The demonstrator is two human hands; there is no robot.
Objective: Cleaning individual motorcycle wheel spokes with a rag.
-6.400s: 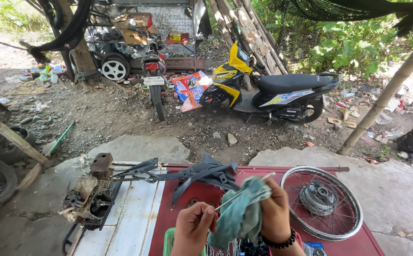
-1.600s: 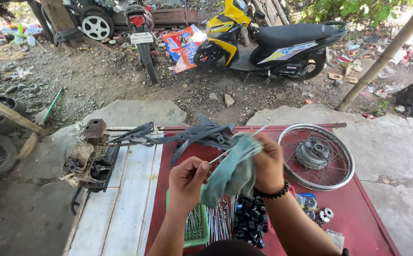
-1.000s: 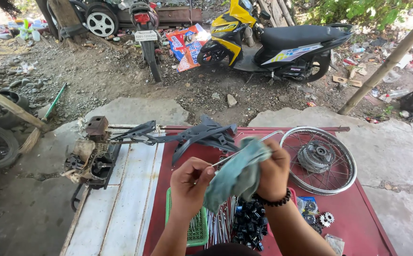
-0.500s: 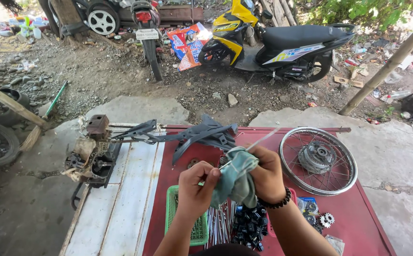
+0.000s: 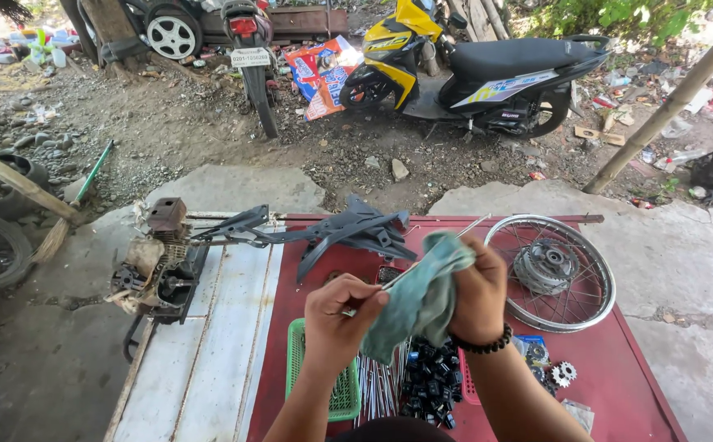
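Both arms reach up from below. The left hand [image 5: 336, 315] is curled shut, fingers pinched together. The right hand [image 5: 477, 290] sits just beside it, fingers also closed tight.

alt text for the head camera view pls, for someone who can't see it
Two hands wipe a thin metal spoke: the left hand pinches it, the right hand wraps a teal rag around it. Below, a red table holds a spoked wheel, a green basket and loose spokes.
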